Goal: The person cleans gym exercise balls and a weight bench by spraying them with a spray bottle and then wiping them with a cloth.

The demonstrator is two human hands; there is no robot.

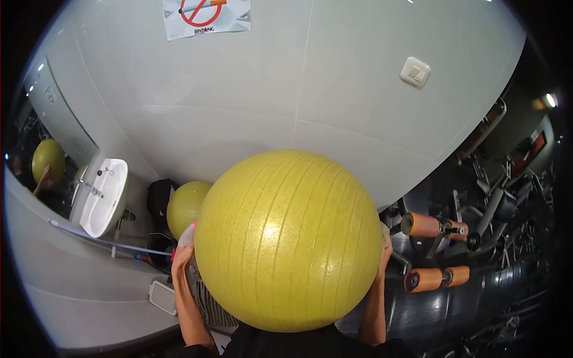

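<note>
A large yellow exercise ball [292,238] with ribbed lines is held up in front of my chest between both hands. My left hand [184,250] presses against its left side, with something whitish and pink showing at the fingers that I cannot make out. On the opposite side, my right hand [387,250] is pressed to the ball, its fingers partly hidden behind the curve. Behind and to the left sits a smaller-looking yellow ball [186,206], partly covered by the large one.
At the left are a white washbasin [107,200] and a mirror [57,137] reflecting the ball. A blue-grey pole [110,241] slants below the basin. Gym equipment with orange foam rollers [424,279] stands at the right. A tiled wall [352,83] rises ahead with a light switch [415,73].
</note>
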